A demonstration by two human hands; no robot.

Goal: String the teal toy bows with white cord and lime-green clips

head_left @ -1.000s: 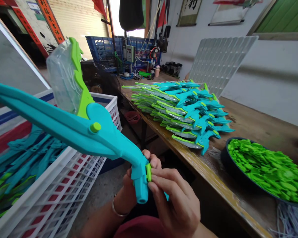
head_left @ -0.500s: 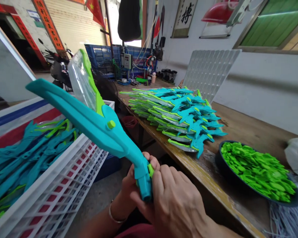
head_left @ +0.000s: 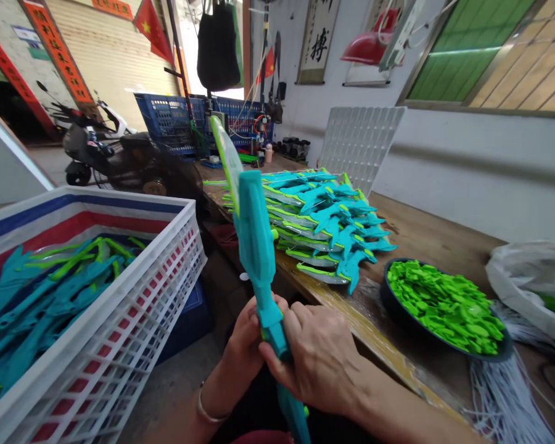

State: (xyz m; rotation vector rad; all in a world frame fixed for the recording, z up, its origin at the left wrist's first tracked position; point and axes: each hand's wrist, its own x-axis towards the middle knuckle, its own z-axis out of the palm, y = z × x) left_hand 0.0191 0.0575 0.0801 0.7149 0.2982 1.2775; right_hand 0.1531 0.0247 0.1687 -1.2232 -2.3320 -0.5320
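Note:
A teal plastic toy piece, seen nearly edge-on, stands almost upright in front of me. A clear blade with a green edge rises from its upper end. My left hand is wrapped round its narrow middle from the left. From the other side my right hand grips the same spot, thumb across the front. Below the hands the teal body continues toward my lap. What the fingertips press on is hidden. Beyond my hands, similar teal and green pieces lie stacked on the table.
Left of me stands a white lattice crate with a striped liner, holding loose teal pieces. On the wooden table a dark basin holds small green parts. White strings and a plastic bag lie right.
The toy piece has swung from leaning left to nearly upright and turned edge-on; its lower part now shows beneath my hands. Both hands keep their grip. My view has shifted.

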